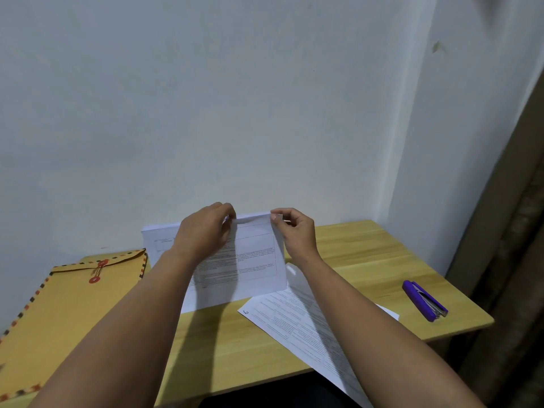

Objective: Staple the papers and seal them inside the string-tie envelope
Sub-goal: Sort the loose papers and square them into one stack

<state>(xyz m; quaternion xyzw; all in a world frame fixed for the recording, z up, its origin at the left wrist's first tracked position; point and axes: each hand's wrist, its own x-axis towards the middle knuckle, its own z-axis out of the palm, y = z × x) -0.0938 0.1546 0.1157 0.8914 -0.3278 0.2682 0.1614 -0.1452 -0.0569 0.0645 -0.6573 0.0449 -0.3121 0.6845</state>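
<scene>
- Both hands pinch the top edge of a stack of papers (256, 260): the left hand (206, 228) curls its fingers over the middle of the edge, the right hand (294, 231) nips the right corner between thumb and forefinger.
- The stack stands upright on its lower edge on the wooden table (368, 260).
- A loose printed sheet (294, 325) lies flat under the right forearm.
- The string-tie envelope (73, 304) lies at the table's left, flap down.
- A purple stapler (424, 300) rests at the right, well apart.

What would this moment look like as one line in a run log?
stage: squaring papers | left hand: grips papers | right hand: pinches papers | stapler: untouched | envelope: tied shut
</scene>
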